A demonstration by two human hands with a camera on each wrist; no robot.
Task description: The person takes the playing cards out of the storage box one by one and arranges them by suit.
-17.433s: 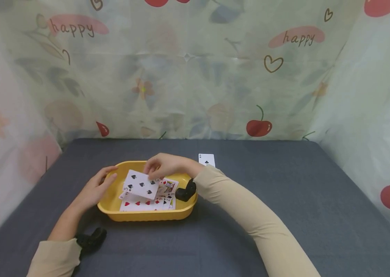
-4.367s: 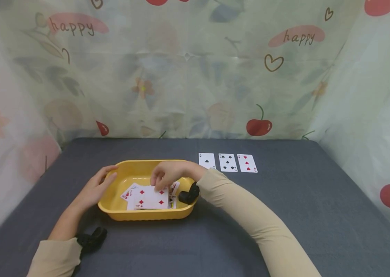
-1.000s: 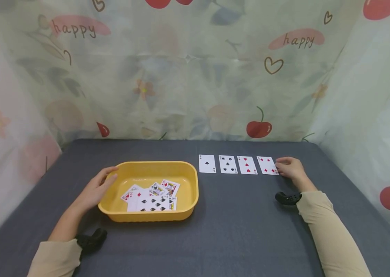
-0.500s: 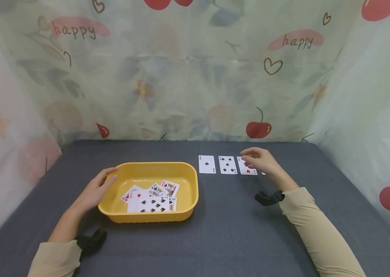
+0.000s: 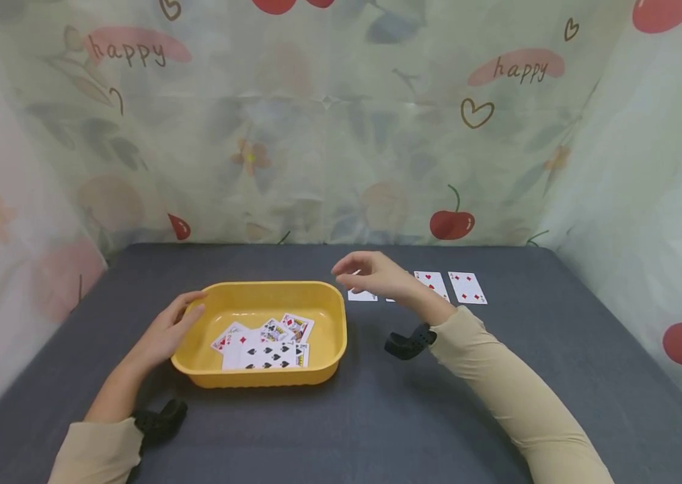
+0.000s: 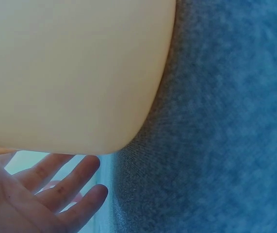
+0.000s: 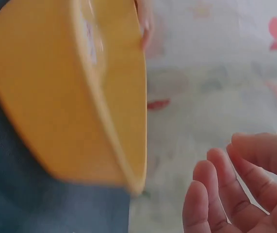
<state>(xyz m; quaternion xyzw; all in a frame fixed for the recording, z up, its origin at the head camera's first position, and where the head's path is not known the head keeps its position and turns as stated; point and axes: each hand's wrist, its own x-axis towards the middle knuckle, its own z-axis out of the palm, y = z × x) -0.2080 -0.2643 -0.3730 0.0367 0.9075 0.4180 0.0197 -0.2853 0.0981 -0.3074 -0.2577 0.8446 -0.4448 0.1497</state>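
Both hands are empty: the right hand [image 5: 374,274] hangs with loosely curled fingers between the yellow tray [image 5: 323,366] and the card row [image 5: 450,288], and the left hand [image 5: 165,331] rests flat against the tray's left wall. Four cards appear laid out on the grey table [image 5: 498,417], two partly hidden behind the right hand. Several cards [image 5: 265,343] lie loose in the tray, so I judge the laying-out under halfway done.

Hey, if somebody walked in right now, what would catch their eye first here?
The yellow tray at centre left of the grey table, with playing cards scattered inside and the left hand on its left rim. Then the right hand, empty, above the card row behind the tray's right side.
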